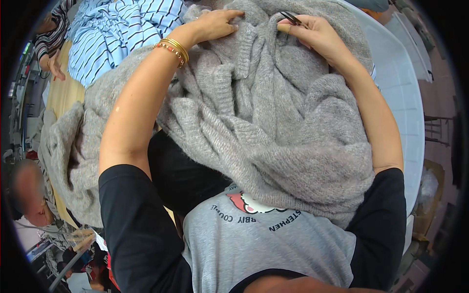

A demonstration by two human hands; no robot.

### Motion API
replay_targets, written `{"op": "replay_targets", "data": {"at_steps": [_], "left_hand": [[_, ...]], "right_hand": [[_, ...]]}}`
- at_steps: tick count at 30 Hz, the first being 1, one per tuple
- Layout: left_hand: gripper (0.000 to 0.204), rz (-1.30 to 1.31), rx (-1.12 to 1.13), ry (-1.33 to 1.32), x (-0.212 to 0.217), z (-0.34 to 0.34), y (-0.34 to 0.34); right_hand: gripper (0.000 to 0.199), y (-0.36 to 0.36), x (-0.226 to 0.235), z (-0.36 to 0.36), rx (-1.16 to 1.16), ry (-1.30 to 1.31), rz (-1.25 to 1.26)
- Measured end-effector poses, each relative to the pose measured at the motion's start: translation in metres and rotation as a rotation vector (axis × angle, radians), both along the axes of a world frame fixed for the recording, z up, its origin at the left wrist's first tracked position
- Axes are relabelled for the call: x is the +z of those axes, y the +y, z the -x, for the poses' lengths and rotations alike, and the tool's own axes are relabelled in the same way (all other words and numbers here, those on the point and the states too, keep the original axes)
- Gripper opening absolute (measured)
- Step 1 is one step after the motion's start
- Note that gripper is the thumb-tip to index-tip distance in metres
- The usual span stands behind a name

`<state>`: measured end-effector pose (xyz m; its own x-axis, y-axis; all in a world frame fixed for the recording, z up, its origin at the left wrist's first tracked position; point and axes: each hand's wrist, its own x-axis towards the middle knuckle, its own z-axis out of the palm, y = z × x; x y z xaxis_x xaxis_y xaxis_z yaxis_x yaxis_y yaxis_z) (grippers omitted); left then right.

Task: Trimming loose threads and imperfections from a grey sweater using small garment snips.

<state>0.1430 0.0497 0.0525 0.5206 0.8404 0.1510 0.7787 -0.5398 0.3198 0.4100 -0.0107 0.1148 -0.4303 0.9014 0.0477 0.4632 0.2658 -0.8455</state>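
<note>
A large grey knit cardigan lies bunched across my lap and up over the work surface, with ribbed bands and a small button near its top. My left hand is at the upper middle, its thumb and fingers closing on the knit beside the ribbed band. Just to the right, my right hand grips dark thread snips, blades pointing up and left. A yellowish covering shows on one of its fingertips, close against the cardigan. Folds partly hide the snips' lower part.
Blue-and-white striped fabric is heaped at the upper left on a wooden table. A pale plastic tub curves along my right side. At the far left, another person's hand reaches from a striped sleeve. A cardboard box stands at far right.
</note>
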Motion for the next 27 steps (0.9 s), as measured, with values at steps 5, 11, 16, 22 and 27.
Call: {"op": "replay_targets", "data": {"at_steps": [5,11,16,22,27], "left_hand": [[0.040,0.211,0.038,0.044,0.013,0.011,-0.010],[0.033,0.324,0.043,-0.433,0.045,0.019,-0.052],[0.020,0.343,0.010,-0.849,0.058,0.010,-0.081],[0.018,0.304,0.198,-0.933,0.097,-0.006,-0.116],[0.018,0.251,0.173,-1.084,0.106,-0.014,-0.137]], "right_hand": [[0.024,0.005,-0.016,0.003,0.039,0.042,0.030],[0.035,-0.002,-0.013,0.021,0.011,0.181,0.047],[0.043,-0.025,0.011,0.027,0.177,0.138,0.045],[0.045,-0.056,0.017,0.036,0.177,0.341,-0.054],[0.022,-0.059,0.023,0.027,0.104,0.431,0.000]]}}
